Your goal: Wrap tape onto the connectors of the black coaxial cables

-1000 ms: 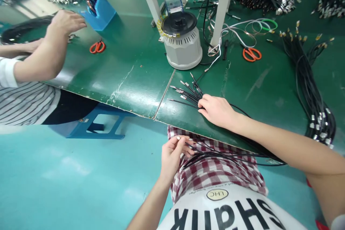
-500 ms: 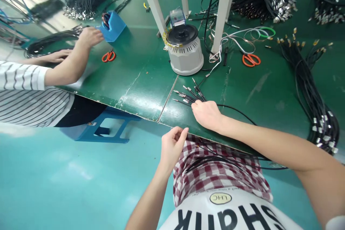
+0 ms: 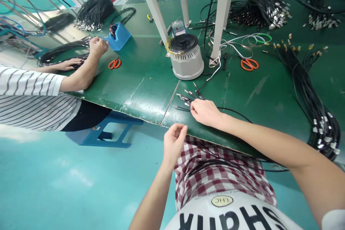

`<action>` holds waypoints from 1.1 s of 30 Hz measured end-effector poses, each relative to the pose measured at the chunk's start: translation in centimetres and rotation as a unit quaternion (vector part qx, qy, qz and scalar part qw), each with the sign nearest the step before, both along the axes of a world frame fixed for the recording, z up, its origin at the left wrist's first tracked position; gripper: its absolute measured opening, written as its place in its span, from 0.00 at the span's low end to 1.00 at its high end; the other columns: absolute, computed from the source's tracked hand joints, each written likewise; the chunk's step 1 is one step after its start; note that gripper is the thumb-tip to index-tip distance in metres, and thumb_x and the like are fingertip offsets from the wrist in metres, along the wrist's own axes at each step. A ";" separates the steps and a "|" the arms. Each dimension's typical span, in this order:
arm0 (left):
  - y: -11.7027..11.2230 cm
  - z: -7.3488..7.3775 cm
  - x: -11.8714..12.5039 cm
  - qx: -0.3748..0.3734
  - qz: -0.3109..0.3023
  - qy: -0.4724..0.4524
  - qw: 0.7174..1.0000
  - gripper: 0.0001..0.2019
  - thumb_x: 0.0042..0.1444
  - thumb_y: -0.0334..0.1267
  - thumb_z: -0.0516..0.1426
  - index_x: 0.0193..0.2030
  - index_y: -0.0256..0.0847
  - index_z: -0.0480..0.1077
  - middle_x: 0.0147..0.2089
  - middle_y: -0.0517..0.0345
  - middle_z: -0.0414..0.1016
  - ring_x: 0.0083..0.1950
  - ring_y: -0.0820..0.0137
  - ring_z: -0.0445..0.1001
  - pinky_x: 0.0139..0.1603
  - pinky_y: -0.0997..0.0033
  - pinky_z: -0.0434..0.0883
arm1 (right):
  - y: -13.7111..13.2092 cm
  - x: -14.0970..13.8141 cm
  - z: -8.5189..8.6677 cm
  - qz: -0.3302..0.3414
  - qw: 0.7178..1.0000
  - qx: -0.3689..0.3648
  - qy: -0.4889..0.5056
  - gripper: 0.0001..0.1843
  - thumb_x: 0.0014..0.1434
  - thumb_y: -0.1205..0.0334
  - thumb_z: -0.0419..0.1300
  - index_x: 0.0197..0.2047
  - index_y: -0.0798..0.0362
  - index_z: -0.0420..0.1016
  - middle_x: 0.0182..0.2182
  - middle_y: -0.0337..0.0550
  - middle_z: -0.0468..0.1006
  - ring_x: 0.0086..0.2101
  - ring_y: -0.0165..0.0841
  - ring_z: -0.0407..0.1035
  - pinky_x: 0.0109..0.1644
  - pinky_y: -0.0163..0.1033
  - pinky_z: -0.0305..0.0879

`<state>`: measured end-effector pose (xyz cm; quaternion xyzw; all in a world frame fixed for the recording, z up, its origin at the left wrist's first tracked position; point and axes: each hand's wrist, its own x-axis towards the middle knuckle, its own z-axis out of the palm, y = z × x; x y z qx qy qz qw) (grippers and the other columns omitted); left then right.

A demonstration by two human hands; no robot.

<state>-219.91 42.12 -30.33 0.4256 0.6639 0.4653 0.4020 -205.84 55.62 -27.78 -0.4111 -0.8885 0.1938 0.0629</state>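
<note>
At the centre of the frame, your right hand (image 3: pixel 205 112) is closed over the metal-tipped black cables (image 3: pixel 185 99) on the green worktable (image 3: pixel 151 91), their tips fanning out from your fingers to the left and upper left. Your left hand (image 3: pixel 174 143), lower in the frame and farther from those tips, is curled, thumb near fingertips; whether it pinches anything I cannot tell.

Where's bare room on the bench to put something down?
Two patches of bench look free: between the orange scissors by the blue holder and the grey machine; another bordered by the other scissors, right forearm and long cable bundle. Crowded at the right hand, with cable ends beside it, and around the white cord.
</note>
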 end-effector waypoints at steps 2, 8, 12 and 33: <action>0.5 0.6 0.0 0.017 0.017 -0.034 0.999 0.14 0.62 0.46 0.59 0.48 0.40 0.72 0.38 0.57 0.72 0.26 0.78 0.63 0.28 0.75 0.63 | -0.4 0.8 1.0 0.026 0.999 -0.022 0.037 0.09 0.67 0.62 0.53 0.41 0.53 0.75 0.42 0.44 0.78 0.38 0.32 0.73 0.42 0.36 0.65; 2.1 3.6 0.6 0.114 0.030 -0.206 0.972 0.11 0.63 0.41 0.59 0.47 0.38 0.75 0.40 0.52 0.76 0.26 0.78 0.67 0.29 0.74 0.65 | -2.5 3.0 2.0 0.053 0.943 -0.267 0.193 0.12 0.67 0.52 0.54 0.41 0.51 0.74 0.27 0.35 0.76 0.24 0.26 0.66 0.28 0.33 0.58; 1.5 5.2 1.1 0.068 -0.045 -0.286 0.955 0.10 0.64 0.40 0.57 0.40 0.35 0.75 0.30 0.56 0.74 0.21 0.76 0.69 0.24 0.75 0.63 | -2.4 4.4 0.3 0.074 0.913 -0.344 0.206 0.15 0.68 0.53 0.52 0.46 0.52 0.76 0.39 0.42 0.79 0.33 0.30 0.73 0.37 0.35 0.67; 0.9 3.9 3.6 -0.074 -0.128 -0.299 0.943 0.13 0.64 0.45 0.57 0.42 0.37 0.75 0.25 0.61 0.66 0.21 0.80 0.54 0.21 0.76 0.47 | -2.8 5.1 3.1 0.084 0.888 -0.258 0.372 0.07 0.65 0.64 0.58 0.39 0.56 0.77 0.34 0.41 0.76 0.36 0.28 0.71 0.44 0.34 0.67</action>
